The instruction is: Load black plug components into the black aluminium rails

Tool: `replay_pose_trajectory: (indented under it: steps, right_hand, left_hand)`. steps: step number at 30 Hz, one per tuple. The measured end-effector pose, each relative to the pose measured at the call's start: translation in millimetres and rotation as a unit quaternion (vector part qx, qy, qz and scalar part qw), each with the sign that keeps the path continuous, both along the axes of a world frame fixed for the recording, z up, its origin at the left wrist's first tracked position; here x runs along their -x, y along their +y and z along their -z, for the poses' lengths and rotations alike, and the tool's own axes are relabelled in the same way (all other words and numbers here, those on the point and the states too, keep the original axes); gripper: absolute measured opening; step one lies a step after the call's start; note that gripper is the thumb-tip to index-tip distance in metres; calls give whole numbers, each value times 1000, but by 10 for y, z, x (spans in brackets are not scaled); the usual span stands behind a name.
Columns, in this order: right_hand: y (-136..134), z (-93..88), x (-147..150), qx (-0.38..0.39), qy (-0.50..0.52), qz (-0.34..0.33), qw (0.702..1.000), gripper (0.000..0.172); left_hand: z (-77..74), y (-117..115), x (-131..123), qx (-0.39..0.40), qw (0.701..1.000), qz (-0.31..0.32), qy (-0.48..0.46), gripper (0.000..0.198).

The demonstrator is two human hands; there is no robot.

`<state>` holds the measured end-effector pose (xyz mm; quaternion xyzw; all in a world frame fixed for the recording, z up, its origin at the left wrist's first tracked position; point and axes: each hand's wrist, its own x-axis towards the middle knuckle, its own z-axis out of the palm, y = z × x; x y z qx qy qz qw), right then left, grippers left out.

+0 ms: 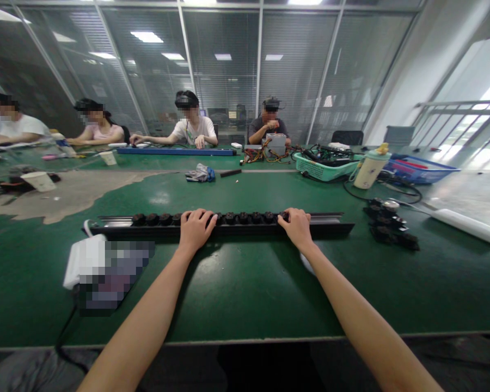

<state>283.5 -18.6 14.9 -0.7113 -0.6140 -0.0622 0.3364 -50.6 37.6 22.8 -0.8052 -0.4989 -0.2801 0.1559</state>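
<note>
A long black rail [245,230] lies crosswise on the green table, with a row of several round, knob-like black pieces [243,218] set along its channel. My left hand [196,228] is closed over the row left of the middle; its fingers curl over the far side and hide some pieces. At the right end of the row, my right hand [297,226] is closed with thumb and fingers around a black piece [285,215], mostly covered by them. Bare silvery channel shows at both rail ends.
A white box [84,261] with a cable sits front left, beside a blurred flat object [118,275]. Loose black pieces [390,224] and a white strip [469,226] lie right. Behind stand a green basket [324,167] and a cream bottle [371,170]. Several people sit across the table.
</note>
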Motion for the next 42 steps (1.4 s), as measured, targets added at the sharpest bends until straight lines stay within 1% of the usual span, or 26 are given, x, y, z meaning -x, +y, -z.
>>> replay_pose_trajectory:
  steps: [10, 20, 33, 42]
  right_hand:
    - [-4, 9, -18, 8, -5, 13, 1000, 25]
    - [-17, 38, -55, 14, -4, 1, 1000, 28]
    - [-28, 13, -71, 27, -42, 15, 999, 30]
    - [-24, 13, -125, 28, -36, 24, 999, 27]
  left_hand:
    - [-4, 0, -4, 7, 1000, 3, -6, 45]
    - [5, 6, -6, 4, 1000, 1, -5, 45]
    - [16, 13, -3, -4, 1000, 1, 1, 45]
    - [5, 5, -16, -6, 1000, 4, -4, 43]
